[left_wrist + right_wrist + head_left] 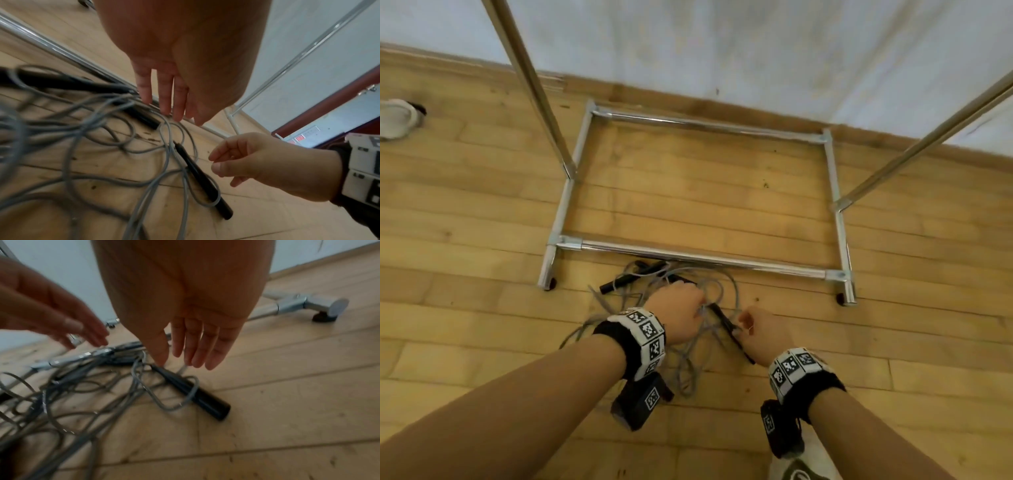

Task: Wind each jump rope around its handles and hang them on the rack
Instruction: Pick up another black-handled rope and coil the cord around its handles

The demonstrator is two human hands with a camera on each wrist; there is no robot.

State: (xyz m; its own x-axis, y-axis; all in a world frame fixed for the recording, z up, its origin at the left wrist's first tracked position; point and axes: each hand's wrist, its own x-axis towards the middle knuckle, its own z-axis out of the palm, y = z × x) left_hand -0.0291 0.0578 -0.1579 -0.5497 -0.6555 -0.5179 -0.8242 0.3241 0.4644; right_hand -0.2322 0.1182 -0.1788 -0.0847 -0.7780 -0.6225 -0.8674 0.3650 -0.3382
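A tangle of grey jump ropes (688, 346) with black handles lies on the wooden floor just in front of the metal rack (688, 257). One black handle (729, 330) (197, 177) (197, 394) lies between my hands with rope looped over it. More handles (633, 277) (61, 81) lie nearer the rack's front bar. My left hand (688, 315) (176, 113) hovers over the tangle with straight fingers and holds nothing. My right hand (756, 329) (185, 358) hangs above the near handle, fingers relaxed, also empty.
The rack's base frame stands on small castors (840, 298), and two uprights (534, 85) rise towards me on either side. A white wall (756, 51) runs behind it. A white object (397, 118) lies on the floor at far left.
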